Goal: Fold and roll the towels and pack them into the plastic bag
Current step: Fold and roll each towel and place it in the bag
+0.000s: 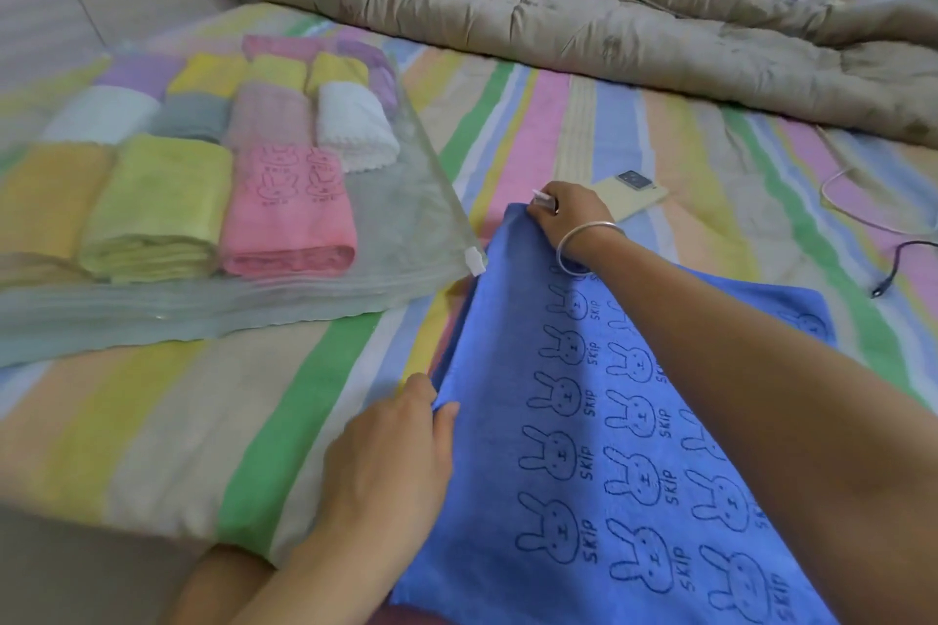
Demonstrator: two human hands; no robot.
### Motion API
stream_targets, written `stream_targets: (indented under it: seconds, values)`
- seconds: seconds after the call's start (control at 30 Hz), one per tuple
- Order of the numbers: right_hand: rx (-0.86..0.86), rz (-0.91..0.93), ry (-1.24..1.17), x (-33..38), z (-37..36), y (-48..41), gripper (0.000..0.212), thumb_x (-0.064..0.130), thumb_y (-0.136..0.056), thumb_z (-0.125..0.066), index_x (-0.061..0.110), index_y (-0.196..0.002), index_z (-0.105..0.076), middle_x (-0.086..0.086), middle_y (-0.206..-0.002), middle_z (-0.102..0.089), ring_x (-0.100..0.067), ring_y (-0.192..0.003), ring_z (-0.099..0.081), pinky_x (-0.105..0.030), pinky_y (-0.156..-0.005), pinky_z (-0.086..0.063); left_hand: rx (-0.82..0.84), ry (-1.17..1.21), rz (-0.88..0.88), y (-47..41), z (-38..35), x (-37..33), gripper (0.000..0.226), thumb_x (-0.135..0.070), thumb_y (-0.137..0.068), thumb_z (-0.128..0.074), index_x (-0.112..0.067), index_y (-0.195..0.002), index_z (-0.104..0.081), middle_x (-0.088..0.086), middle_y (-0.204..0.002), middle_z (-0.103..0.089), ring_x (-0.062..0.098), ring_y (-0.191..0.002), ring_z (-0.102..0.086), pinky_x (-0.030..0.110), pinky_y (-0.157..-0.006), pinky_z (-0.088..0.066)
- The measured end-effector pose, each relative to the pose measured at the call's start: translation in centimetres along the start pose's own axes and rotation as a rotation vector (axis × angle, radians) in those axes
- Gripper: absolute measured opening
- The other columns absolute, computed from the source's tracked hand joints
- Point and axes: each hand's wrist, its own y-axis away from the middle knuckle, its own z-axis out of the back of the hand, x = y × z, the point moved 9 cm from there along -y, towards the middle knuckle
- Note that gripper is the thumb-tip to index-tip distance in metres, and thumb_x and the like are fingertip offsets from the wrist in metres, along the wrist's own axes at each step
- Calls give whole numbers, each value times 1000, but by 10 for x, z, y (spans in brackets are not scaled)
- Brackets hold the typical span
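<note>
My left hand [401,452] pinching the left edge of the blue rabbit-print towel [583,447], my right hand [568,213] gripping its far corner, towel flat on striped bedsheet [203,421], beside clear plastic bag [401,228] of rolled towels [157,208]

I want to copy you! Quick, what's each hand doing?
Left hand: pinches the edge of the blue towel.
Right hand: grips its far corner.
</note>
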Motion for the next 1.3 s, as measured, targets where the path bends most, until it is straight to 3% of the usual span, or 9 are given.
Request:
stream_targets:
  seconds: [0.3, 0.43, 0.6, 0.73, 0.9, 1.07, 1.17, 1.23, 1.3]
  values:
    - [-89, -8, 92, -2, -12, 9, 27, 32, -92, -50, 17, -114, -56, -9, -117, -59, -32, -106, -52, -38, -81, -42, -33, 51, 15, -16, -7, 21, 37, -49, -96, -44, -20, -73, -41, -2, -65, -48, 26, -71, -51, 34, -57, -31]
    - [-31, -23, 155, -17, 1, 63, 63, 47, -93, -46, 26, -149, -24, -6, -155, -22, -28, -142, -20, -47, -114, -21, -58, -9, 23, -18, -4, 22, 31, -47, -94, -50, -21, -79, -45, -1, -75, -56, 28, -77, -58, 35, -60, -41]
    - [271, -283, 322, -104, 25, 198, 74, 65, -93, -24, 33, -151, 10, 3, -158, 20, -23, -146, 17, -54, -116, 5, -285, -331, -161, 1, 17, -24, 43, -27, -73, -78, -8, -106, -59, 15, -99, -62, 35, -85, -63, 38, -62, -47]
    - [373, -303, 345, -144, 40, 309, 79, 76, -85, -11, 37, -147, 17, 6, -157, 23, -16, -145, 19, -44, -118, 6, -248, -118, -602, 44, -23, -98, 53, -39, -89, -47, -10, -133, -56, 16, -142, -50, 32, -131, -48, 47, -105, -37]
    - [308, -233, 375, -159, 62, 404, 103, 84, -40, 39, 39, -132, 37, 15, -142, 41, -9, -138, 31, -27, -111, 22, -59, -254, -761, 70, -82, -106, 65, -54, -101, -11, -19, -149, -35, 7, -156, -30, 21, -145, -26, 44, -113, -17]
    - [164, -142, 170, -162, 76, 433, 104, 90, -67, 9, 32, -148, -21, 14, -155, -6, -8, -145, -3, -22, -116, 1, -31, -247, -743, 69, -83, -103, 66, -55, -100, -10, -19, -150, -32, 6, -157, -28, 20, -146, -22, 43, -115, -14]
    - [-12, -185, -89, -164, 106, 414, 79, 77, -84, -22, 21, -115, -69, 11, -129, -55, -10, -121, -48, -16, -99, -29, -41, -172, -716, 73, -76, -114, 59, -45, -95, -27, -17, -142, -48, 8, -151, -41, 26, -140, -37, 43, -113, -21]
    - [-83, -257, -145, -175, 120, 385, 30, 43, -94, -49, 24, -103, -70, 5, -113, -64, -15, -101, -59, -23, -85, -40, -32, -21, -734, 83, -66, -137, 50, -29, -84, -40, -19, -129, -59, 3, -140, -53, 24, -129, -49, 40, -108, -36]
    - [-107, -308, -149, -187, 124, 347, 19, 23, -95, -53, 27, -109, -66, -1, -114, -60, -17, -94, -58, -27, -81, -42, 40, 132, -806, 102, -60, -175, 40, -17, -81, -46, -23, -116, -63, -7, -122, -59, 13, -113, -53, 32, -97, -45]
